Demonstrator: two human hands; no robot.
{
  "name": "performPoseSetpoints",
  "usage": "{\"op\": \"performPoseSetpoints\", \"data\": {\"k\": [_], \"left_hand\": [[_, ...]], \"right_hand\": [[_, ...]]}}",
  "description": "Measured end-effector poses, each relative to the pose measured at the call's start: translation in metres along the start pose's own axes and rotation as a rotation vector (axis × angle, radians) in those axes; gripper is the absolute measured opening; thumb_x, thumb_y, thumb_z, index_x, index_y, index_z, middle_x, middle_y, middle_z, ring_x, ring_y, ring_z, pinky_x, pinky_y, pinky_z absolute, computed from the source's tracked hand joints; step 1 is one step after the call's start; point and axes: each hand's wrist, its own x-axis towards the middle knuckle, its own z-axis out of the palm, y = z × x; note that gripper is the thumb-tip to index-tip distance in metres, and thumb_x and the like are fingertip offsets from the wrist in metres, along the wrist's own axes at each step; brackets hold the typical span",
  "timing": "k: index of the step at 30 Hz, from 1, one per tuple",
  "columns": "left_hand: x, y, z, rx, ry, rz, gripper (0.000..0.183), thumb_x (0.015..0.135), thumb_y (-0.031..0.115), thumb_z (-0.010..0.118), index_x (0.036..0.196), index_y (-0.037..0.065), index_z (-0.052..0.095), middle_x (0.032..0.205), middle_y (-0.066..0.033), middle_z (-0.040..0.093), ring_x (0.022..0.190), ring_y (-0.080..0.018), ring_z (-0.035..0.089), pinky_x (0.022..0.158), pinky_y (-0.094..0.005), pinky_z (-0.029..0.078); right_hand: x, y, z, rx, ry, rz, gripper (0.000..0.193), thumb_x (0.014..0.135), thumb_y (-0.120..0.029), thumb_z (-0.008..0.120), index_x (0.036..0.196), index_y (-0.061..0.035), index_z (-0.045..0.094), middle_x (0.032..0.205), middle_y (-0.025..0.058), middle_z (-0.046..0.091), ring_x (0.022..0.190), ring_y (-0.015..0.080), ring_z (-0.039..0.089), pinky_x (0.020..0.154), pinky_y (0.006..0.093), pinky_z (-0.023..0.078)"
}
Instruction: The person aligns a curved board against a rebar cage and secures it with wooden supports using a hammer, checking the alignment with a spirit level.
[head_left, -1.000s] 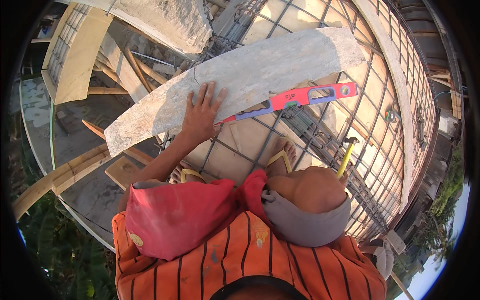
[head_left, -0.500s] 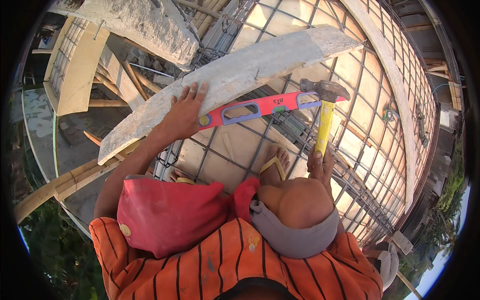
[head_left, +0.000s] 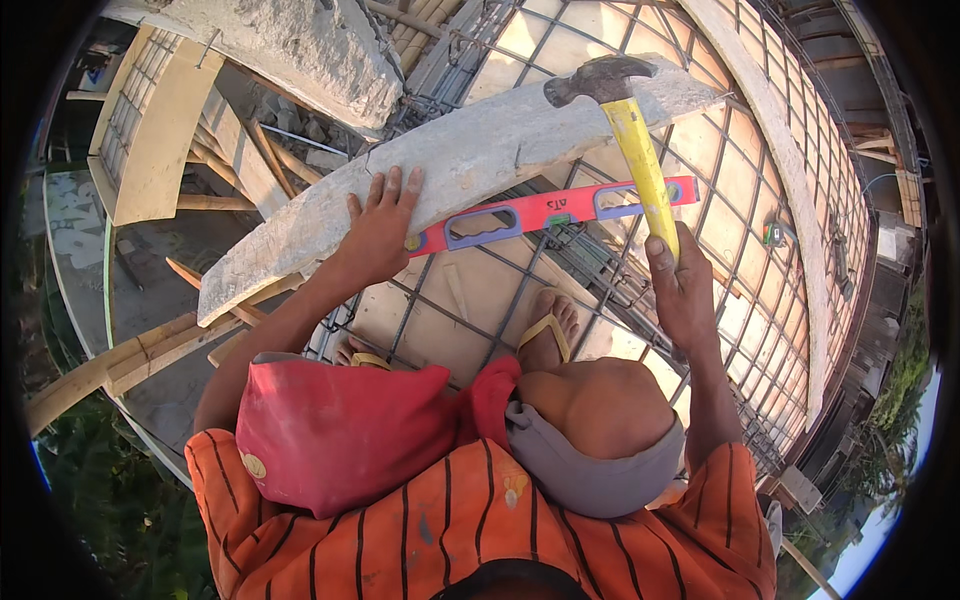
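Note:
My right hand is wrapped round the lower end of a claw hammer with a yellow handle. The hammer's dark head is raised in front of the far right part of a grey, cement-smeared board. Flat on that board, left of its middle, rests my left hand with the fingers stretched out. A red spirit level with purple-rimmed openings lies along the board's near side, its left end by my left hand. The hammer handle hides a bit of the level's right part.
A grid of steel rebar over pale plywood spreads under my sandalled feet. Another long board curves along the right. At the upper left is a rough concrete beam; bamboo poles lie left. A small green tape measure sits on the grid.
My right hand has lifted the hammer up and moved right, and its head has swung left over the board. My left hand has shifted slightly right along the board.

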Motion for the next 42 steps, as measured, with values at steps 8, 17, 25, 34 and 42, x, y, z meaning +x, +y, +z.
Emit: {"op": "performPoseSetpoints", "data": {"k": [8,17,25,34,42], "left_hand": [[0.002,0.005,0.014,0.047,0.046,-0.008,0.095,0.076,0.002,0.064,0.154,0.006,0.010,0.154,-0.0302,0.017,0.143,-0.0502,0.016,0.105,-0.0743,0.017],[0.002,0.004,0.015,0.025,0.055,-0.030,0.092,0.077,0.002,0.063,0.154,0.006,0.011,0.154,-0.0295,0.018,0.143,-0.0497,0.017,0.105,-0.0745,0.017],[0.001,0.007,0.018,0.042,0.072,-0.063,0.098,0.075,-0.001,0.066,0.155,0.012,0.010,0.155,-0.0276,0.018,0.144,-0.0467,0.017,0.107,-0.0715,0.020],[-0.004,-0.003,-0.004,0.008,0.243,-0.026,0.084,0.077,0.005,0.069,0.150,0.009,0.028,0.148,-0.0236,0.037,0.138,-0.0394,0.036,0.110,-0.0549,0.033],[-0.031,-0.006,0.000,0.023,0.524,0.064,0.054,0.079,0.005,0.062,0.132,0.008,0.051,0.133,-0.0111,0.056,0.125,-0.0283,0.053,0.106,-0.0449,0.040]], "right_hand": [[0.026,0.007,-0.012,-0.447,-0.156,-0.019,0.044,0.100,-0.043,0.050,0.114,-0.0012,0.056,0.068,0.0139,0.057,0.061,0.0249,0.054,0.057,0.0390,0.042],[0.024,0.008,0.001,-0.478,-0.213,0.018,0.039,0.098,-0.040,0.052,0.118,-0.0065,0.053,0.077,0.0240,0.065,0.073,0.0432,0.065,0.062,0.0510,0.046],[0.027,-0.013,-0.009,-0.075,0.019,-0.050,0.040,0.099,-0.040,0.052,0.116,-0.0037,0.053,0.073,0.0202,0.063,0.066,0.0366,0.065,0.059,0.0449,0.047],[0.030,0.016,0.055,-0.203,-0.158,-0.126,0.041,0.088,-0.029,0.067,0.115,-0.0021,0.052,0.082,0.0225,0.065,0.079,0.0411,0.065,0.067,0.0484,0.049],[0.097,-0.048,0.158,-0.046,0.164,-0.622,0.044,0.071,-0.013,0.082,0.104,-0.0010,0.057,0.092,0.0175,0.065,0.073,0.0300,0.064,0.065,0.0389,0.051]]}}
